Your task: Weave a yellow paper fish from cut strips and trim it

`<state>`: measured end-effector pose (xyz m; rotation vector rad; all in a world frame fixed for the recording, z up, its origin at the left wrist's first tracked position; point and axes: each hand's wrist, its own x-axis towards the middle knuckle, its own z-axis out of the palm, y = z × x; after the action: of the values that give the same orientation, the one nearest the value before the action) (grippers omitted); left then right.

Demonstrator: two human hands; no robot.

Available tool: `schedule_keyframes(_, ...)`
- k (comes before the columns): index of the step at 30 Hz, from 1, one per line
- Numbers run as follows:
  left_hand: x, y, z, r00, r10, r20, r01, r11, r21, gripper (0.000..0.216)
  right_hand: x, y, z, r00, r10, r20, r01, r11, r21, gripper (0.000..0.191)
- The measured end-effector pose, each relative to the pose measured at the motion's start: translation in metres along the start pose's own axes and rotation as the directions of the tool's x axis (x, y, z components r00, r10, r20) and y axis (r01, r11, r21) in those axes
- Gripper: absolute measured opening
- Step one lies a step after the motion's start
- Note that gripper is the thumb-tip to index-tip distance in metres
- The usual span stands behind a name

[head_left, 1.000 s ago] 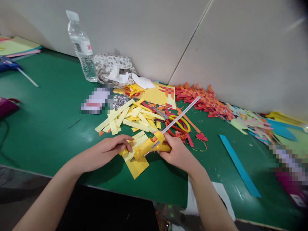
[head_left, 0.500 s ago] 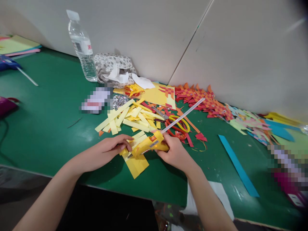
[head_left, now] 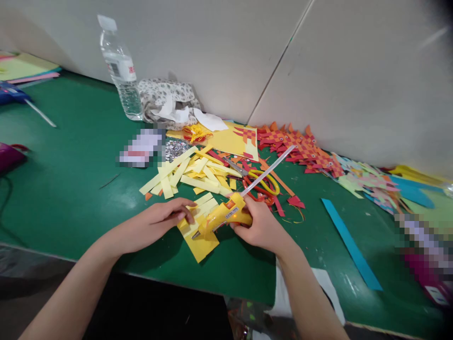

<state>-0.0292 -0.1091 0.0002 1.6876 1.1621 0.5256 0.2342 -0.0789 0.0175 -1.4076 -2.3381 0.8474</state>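
My right hand (head_left: pixel 260 226) grips a yellow hot glue gun (head_left: pixel 224 216) with a clear glue stick (head_left: pixel 269 169) poking out of its back. The gun's nozzle points down-left onto a small piece of woven yellow paper strips (head_left: pixel 198 236) lying on the green table (head_left: pixel 71 179). My left hand (head_left: pixel 161 222) rests on the left edge of that piece, its fingers curled and pressing the strips flat against the table.
A heap of loose yellow strips (head_left: pixel 193 172) and scissors (head_left: pixel 260 182) lie just beyond my hands. A water bottle (head_left: pixel 120 71) and a cloth pouch (head_left: pixel 166 99) stand by the wall. Woven orange paper fish (head_left: pixel 300 146) and a blue strip (head_left: pixel 350 243) lie to the right.
The glue gun has shifted a little right and down along the yellow piece, with the glue stick tilting steeper. My left hand has stayed in place.
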Motion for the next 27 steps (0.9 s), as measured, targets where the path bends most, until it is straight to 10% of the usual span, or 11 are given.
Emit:
schedule_keyframes(7,-0.002,0.004,0.002,1.0,-0.03,-0.002,0.029,0.965,-0.26,0.04,-0.001,-0.002,-0.002,0.999,0.05,-0.01,-0.049,0.995,0.085,0.063)
schedule_keyframes(27,0.001,-0.001,0.02,0.996,-0.022,-0.091,0.024,0.999,0.026,0.025,0.008,0.019,-0.013,0.897,0.21,-0.388,-0.291,0.943,-0.162,0.045)
